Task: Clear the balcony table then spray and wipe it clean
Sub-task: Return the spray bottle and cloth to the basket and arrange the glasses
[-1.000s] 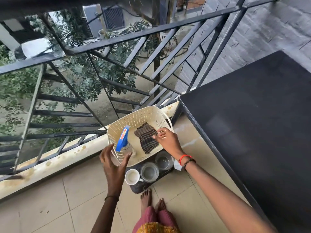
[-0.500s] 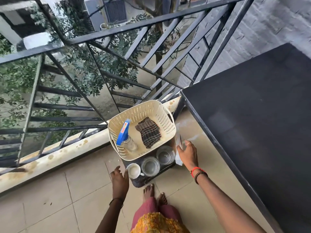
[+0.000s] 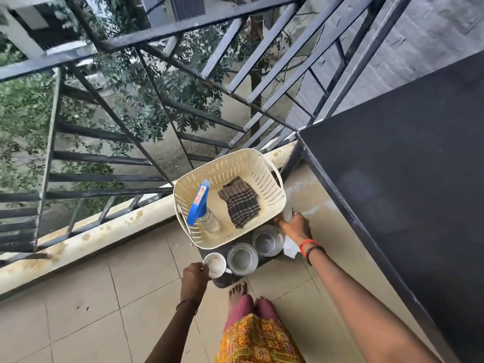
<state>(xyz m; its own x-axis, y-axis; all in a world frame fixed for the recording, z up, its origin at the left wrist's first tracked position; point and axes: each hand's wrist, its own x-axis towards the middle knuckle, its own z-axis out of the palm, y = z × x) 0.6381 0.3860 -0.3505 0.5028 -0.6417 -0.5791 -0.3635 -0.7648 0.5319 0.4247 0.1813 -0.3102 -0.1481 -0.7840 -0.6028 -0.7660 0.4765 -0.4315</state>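
The black balcony table fills the right side, its top bare. Left of it a dark tray carries a cream perforated basket, two empty glasses and a white cup. In the basket stand a clear spray bottle with a blue head and a folded checked cloth. My left hand is curled on the tray's left end beside the cup. My right hand grips the tray's right end, over a white paper napkin.
A dark metal railing runs along the balcony's edge behind the basket, with a stained low kerb under it. A grey brick wall stands behind the table. My bare foot is right beside the tray on the beige tiled floor.
Both hands have left the basket, where they were at the spray bottle and the cloth. They dropped to the tray's two ends and closed on it.
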